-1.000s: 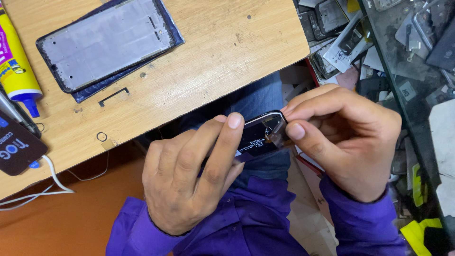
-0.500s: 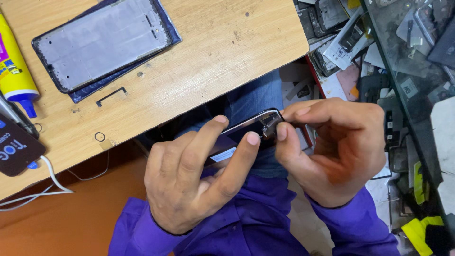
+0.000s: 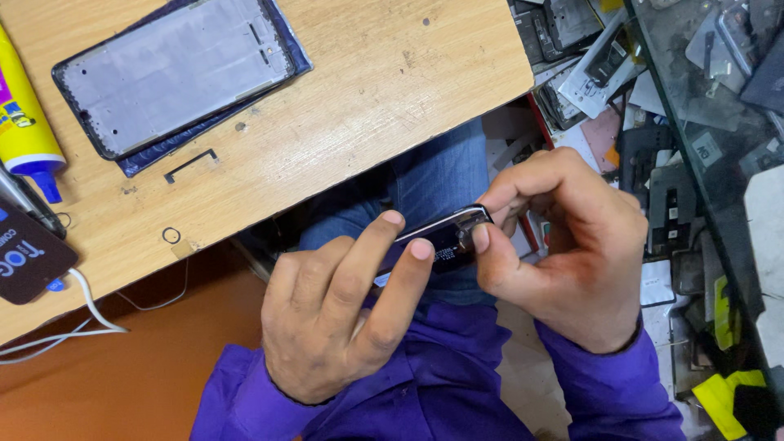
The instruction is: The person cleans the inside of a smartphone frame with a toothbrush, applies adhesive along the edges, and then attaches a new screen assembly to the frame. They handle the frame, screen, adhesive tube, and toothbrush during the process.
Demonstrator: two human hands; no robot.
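At centre frame, just below the desk edge and over the lap, a small black phone part point(image 3: 441, 241) with a silvery edge sat held between both hands. Left hand point(image 3: 343, 314) was supporting it from below, index and middle fingers laid along its face, pinching it flat. Right hand point(image 3: 576, 253) had thumb and forefinger closed on its upper-right corner, nails working at the metal bit there. Judgement: best done with a steady left-hand hold and pulling low and slow at the corner, no bending of the part. Wooden desk point(image 3: 392, 98) filled upper left, carrying a stripped phone frame point(image 3: 175, 73), a yellow glue tube point(image 3: 24, 122) and a white cable point(image 3: 90, 306). Scrap phone parts point(image 3: 653, 106) were piled at right.
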